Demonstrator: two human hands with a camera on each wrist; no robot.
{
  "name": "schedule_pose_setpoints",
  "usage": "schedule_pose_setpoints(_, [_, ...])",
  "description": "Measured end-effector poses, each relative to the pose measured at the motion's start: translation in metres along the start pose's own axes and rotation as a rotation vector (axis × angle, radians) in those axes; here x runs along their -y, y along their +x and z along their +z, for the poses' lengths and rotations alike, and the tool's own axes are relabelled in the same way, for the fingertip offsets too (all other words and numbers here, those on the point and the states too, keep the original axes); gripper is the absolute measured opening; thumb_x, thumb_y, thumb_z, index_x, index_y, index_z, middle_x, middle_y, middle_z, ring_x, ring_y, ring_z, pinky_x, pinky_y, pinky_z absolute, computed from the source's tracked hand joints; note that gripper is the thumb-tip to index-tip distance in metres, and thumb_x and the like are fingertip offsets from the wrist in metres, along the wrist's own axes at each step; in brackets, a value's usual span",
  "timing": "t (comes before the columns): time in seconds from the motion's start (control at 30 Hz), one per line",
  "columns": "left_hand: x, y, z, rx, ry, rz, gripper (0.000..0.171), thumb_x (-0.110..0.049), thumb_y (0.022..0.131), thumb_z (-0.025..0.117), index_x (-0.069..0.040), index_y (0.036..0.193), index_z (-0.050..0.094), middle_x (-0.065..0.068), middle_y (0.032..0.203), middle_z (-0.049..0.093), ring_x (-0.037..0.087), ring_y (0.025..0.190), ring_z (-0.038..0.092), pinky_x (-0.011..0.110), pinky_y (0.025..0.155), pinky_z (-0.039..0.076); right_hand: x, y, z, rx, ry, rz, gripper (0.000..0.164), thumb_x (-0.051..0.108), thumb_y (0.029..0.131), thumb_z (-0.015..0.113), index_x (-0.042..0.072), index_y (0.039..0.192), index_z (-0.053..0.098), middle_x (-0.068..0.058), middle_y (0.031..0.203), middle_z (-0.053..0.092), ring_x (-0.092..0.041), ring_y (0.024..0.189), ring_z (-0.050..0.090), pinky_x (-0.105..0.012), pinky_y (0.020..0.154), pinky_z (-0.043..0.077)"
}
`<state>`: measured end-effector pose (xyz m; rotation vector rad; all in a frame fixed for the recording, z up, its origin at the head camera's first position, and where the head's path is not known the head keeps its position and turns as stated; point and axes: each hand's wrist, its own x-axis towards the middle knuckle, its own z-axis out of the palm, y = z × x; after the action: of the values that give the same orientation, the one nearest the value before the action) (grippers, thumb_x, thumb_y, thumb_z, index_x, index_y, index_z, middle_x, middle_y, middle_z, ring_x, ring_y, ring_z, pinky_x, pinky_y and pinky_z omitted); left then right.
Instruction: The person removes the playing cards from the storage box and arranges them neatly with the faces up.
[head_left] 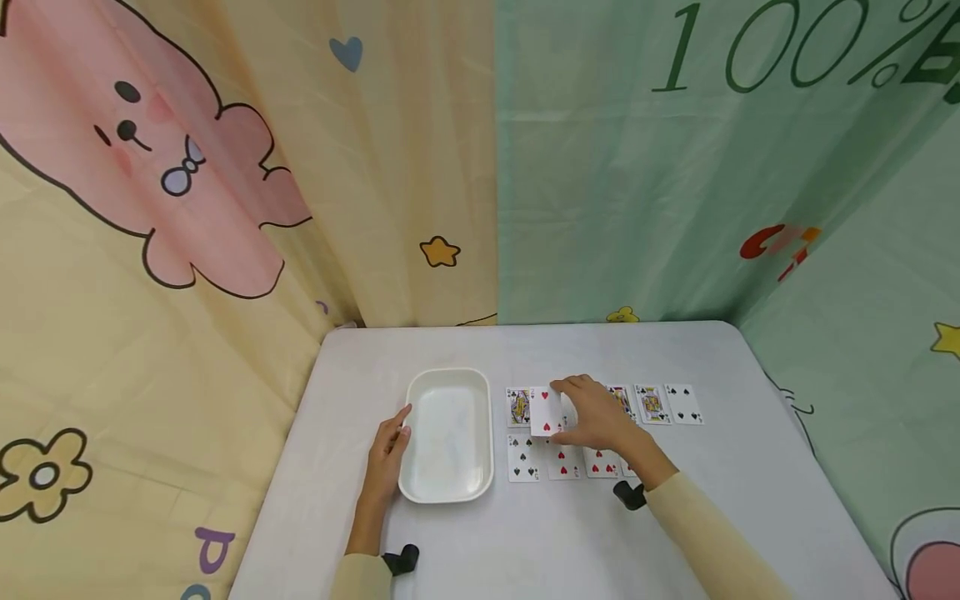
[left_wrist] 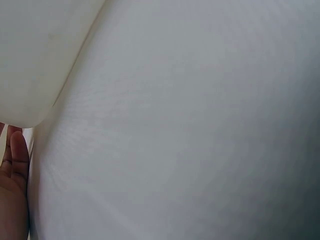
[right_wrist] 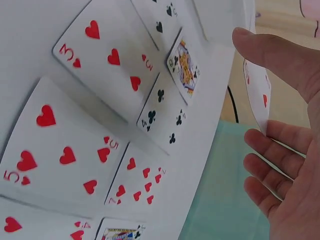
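My right hand (head_left: 600, 412) pinches a heart playing card (head_left: 545, 412), apparently the two of hearts, between thumb and fingertips. In the right wrist view that card (right_wrist: 259, 97) stands nearly edge-on, above the table. Under and around the hand lie face-up cards in two rows, among them a three of hearts (right_wrist: 107, 57), a five of hearts (right_wrist: 65, 145) and a four of clubs (right_wrist: 162, 115). My left hand (head_left: 386, 458) touches the left side of a white tray (head_left: 450, 498), its fingers fairly straight. The left wrist view shows only part of this hand (left_wrist: 15, 175) below the tray's corner.
The white table (head_left: 570, 550) carries the tray at left centre and the cards on its right. Far right in the upper row lie a king (head_left: 652, 404) and a spade card (head_left: 683, 404). Printed curtains (head_left: 420, 167) close off the back and sides.
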<state>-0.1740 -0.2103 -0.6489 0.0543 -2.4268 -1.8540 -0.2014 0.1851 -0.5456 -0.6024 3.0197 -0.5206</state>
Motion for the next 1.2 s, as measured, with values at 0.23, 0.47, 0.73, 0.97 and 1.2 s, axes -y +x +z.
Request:
schedule_pose_setpoints(0.23, [-0.001,0.001,0.000,0.006,0.005,-0.023,0.042,-0.028,0.109,0.052,-0.027,0.151,0.054,0.010,0.136,0.054,0.012,0.105,0.049,0.020,0.090,0.042,-0.033,-0.024,-0.009,-0.012,-0.015,0.048,0.088,0.045,0.070,0.092,0.012,0.144,0.058,-0.012,0.142,0.061,-0.036,0.132,0.054,-0.059,0.105,0.046])
schedule_pose_setpoints(0.47, [-0.002,0.000,-0.002,0.025,-0.006,-0.046,0.043,-0.030,0.109,0.052,-0.028,0.151,0.053,0.008,0.139,0.054,0.014,0.105,0.049,0.021,0.091,0.043,-0.065,-0.051,-0.016,-0.014,-0.031,0.090,0.088,0.044,0.071,0.092,0.008,0.144,0.058,-0.017,0.141,0.061,-0.042,0.132,0.052,-0.063,0.105,0.045])
schedule_pose_setpoints(0.73, [0.000,0.001,-0.001,0.018,-0.017,-0.036,0.042,-0.032,0.109,0.053,-0.031,0.150,0.054,0.009,0.137,0.056,0.014,0.104,0.049,0.022,0.090,0.043,-0.105,-0.083,-0.025,0.017,-0.022,0.141,0.087,0.039,0.073,0.092,0.002,0.143,0.056,-0.025,0.143,0.058,-0.048,0.132,0.049,-0.067,0.105,0.042])
schedule_pose_setpoints(0.97, [0.002,0.005,-0.001,0.007,-0.001,-0.037,0.041,-0.030,0.109,0.053,-0.030,0.150,0.055,0.008,0.134,0.055,0.014,0.102,0.049,0.023,0.088,0.043,-0.132,-0.104,-0.021,0.044,-0.025,0.206,0.093,0.038,0.069,0.094,0.002,0.145,0.055,-0.029,0.141,0.054,-0.051,0.128,0.049,-0.067,0.102,0.044])
schedule_pose_setpoints(1.2, [-0.015,0.000,-0.004,0.043,-0.015,-0.056,0.042,-0.027,0.109,0.052,-0.025,0.151,0.054,0.013,0.136,0.055,0.013,0.100,0.049,0.021,0.088,0.043,-0.151,-0.118,-0.012,0.063,-0.035,0.215,0.090,0.038,0.065,0.096,0.002,0.138,0.059,-0.029,0.137,0.057,-0.049,0.123,0.052,-0.065,0.100,0.046])
